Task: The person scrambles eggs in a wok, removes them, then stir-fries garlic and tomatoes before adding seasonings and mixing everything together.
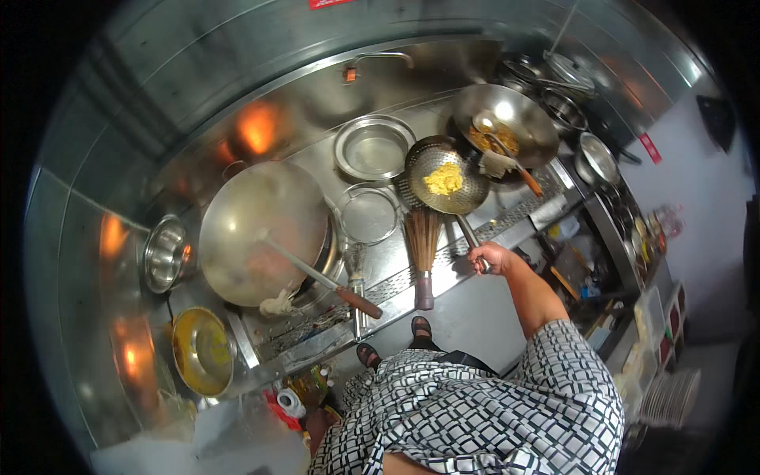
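Note:
My right hand (489,259) grips the metal handle of a perforated strainer (420,163), which holds cooked yellow egg (444,179). A bamboo wok brush (423,255) lies just below the strainer. Behind it to the right, a wok (534,124) contains brownish food (503,140) and a wooden-handled ladle (523,177). At left sits a large steaming wok (255,208), with another wooden-handled utensil (358,301) resting across it. Low at left, what seems to be my left hand or forearm (319,423) shows in part near bottles (313,383); its fingers cannot be made out.
A metal basin (408,132) and a round fine-mesh strainer (369,215) sit between the woks. A steel bowl (163,255) and a yellow-stained bowl (203,351) stand at left. Several pots and a bowl (596,159) line the right. A stack of plates (670,399) is at lower right.

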`<act>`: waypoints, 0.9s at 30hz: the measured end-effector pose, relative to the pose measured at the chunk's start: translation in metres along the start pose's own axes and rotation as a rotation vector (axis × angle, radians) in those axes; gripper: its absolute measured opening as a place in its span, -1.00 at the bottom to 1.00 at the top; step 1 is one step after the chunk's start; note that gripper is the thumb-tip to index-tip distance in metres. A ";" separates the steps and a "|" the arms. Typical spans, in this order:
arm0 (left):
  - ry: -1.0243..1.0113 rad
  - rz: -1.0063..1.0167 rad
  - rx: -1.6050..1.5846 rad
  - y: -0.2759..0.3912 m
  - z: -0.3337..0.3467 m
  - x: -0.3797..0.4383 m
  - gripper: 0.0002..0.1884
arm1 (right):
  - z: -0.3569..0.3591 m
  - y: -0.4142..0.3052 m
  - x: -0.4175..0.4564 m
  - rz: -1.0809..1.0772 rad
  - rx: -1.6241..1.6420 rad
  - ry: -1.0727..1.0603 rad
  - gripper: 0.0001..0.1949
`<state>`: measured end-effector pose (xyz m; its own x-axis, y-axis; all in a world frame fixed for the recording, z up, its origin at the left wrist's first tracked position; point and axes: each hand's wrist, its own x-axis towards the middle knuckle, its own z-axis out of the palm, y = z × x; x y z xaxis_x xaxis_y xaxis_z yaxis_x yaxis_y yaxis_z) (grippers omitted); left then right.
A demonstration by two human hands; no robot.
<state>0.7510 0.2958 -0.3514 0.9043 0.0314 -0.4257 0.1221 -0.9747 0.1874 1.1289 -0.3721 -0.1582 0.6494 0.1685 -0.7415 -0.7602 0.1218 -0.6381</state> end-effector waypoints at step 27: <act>0.036 0.048 -0.396 0.015 0.057 -0.021 -0.59 | 0.291 -0.086 -0.030 -0.733 -1.355 0.247 -0.51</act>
<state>0.7102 0.2684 -0.3897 0.9258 0.0027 -0.3780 0.2211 -0.8149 0.5358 1.1695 -0.1034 -0.0212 0.9478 0.2938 -0.1239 0.2060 -0.8608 -0.4654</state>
